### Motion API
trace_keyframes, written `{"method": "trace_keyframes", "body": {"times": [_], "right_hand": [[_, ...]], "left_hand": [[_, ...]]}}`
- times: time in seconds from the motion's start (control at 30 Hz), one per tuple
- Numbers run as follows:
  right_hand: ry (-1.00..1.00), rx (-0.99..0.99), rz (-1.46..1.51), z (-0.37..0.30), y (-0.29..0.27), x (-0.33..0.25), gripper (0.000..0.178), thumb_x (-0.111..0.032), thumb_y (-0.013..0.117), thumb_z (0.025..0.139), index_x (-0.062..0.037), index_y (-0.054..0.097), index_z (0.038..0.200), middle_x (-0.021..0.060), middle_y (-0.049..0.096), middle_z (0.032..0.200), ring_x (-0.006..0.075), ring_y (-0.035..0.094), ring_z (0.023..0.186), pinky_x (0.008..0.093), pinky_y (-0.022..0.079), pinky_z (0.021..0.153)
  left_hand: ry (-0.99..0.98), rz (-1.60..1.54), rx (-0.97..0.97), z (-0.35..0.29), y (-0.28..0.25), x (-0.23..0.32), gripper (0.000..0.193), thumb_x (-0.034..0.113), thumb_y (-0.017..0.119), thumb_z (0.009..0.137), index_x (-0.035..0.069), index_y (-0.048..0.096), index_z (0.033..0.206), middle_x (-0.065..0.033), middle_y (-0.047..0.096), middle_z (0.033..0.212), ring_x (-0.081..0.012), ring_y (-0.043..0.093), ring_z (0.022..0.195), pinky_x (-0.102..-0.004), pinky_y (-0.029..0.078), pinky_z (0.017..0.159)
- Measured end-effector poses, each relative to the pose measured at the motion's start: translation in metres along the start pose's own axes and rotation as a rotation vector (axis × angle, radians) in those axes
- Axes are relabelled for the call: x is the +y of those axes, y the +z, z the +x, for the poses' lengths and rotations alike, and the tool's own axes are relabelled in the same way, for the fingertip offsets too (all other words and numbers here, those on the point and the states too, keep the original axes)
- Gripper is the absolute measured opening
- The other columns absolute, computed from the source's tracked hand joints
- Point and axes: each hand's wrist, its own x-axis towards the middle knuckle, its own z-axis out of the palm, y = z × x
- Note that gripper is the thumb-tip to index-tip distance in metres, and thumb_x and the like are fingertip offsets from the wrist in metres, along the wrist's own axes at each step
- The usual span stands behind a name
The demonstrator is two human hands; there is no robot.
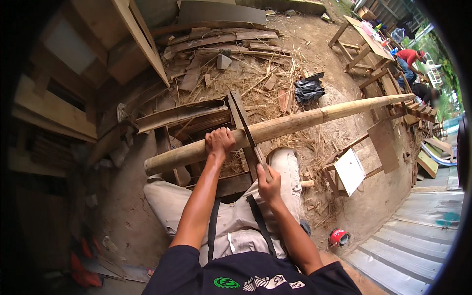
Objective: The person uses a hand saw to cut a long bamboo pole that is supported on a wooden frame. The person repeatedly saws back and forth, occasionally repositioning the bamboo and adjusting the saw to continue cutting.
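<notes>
A long, pale bamboo pole [300,119] lies slantwise in front of me, its thick near end at the left and its thin end far to the right. My left hand [220,141] is closed over its top, left of the middle. My right hand [269,186] grips a tool with a long dark blade [250,133] and a wooden handle. That blade crosses the pole just right of my left hand, tip pointing away from me; whether it is a saw or a machete I cannot tell. Beneath the pole stands a low wooden frame [233,184] between my knees.
Bamboo shavings and wood scraps [231,39] cover the ground ahead. A black plastic bag [309,87] lies beyond the pole. Right are a wooden table [369,39], a white board [349,172], a red can [339,237] and corrugated metal sheets [403,236]. Other people [409,61] bend over far right.
</notes>
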Motion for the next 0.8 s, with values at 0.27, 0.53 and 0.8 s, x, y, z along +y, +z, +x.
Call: {"method": "trace_keyframes", "body": {"times": [0.27,0.53,0.8], "right_hand": [[0.144,-0.097,-0.11,-0.108,-0.068,-0.044,0.026,-0.014,0.057,0.097,0.0009,0.06,0.077,0.0025,0.055,0.059,0.0094,0.051,0.053,0.0295,0.04,0.049],[-0.058,-0.032,-0.009,0.036,0.023,0.0,0.028,-0.018,0.058,0.099,-0.0001,0.058,0.077,0.0036,0.05,0.058,0.0113,0.045,0.055,0.0316,0.037,0.051],[0.11,-0.113,-0.128,-0.118,-0.078,-0.038,0.022,-0.014,0.057,0.097,0.0006,0.061,0.081,0.0007,0.054,0.059,0.0076,0.048,0.052,0.0283,0.037,0.047]], "left_hand": [[-0.273,-0.018,-0.382,0.069,-0.012,-0.01,0.052,0.034,0.04,0.092,-0.005,0.074,0.099,-0.0276,0.069,0.105,-0.0427,0.066,0.105,-0.0482,0.049,0.096],[-0.118,-0.051,-0.16,0.021,-0.007,-0.002,0.049,0.033,0.042,0.089,-0.003,0.076,0.086,-0.0295,0.069,0.091,-0.0472,0.067,0.092,-0.052,0.05,0.092],[-0.289,-0.031,-0.4,0.075,-0.014,-0.011,0.049,0.031,0.043,0.087,-0.005,0.073,0.101,-0.0261,0.069,0.11,-0.0428,0.065,0.108,-0.0464,0.047,0.101]]}}
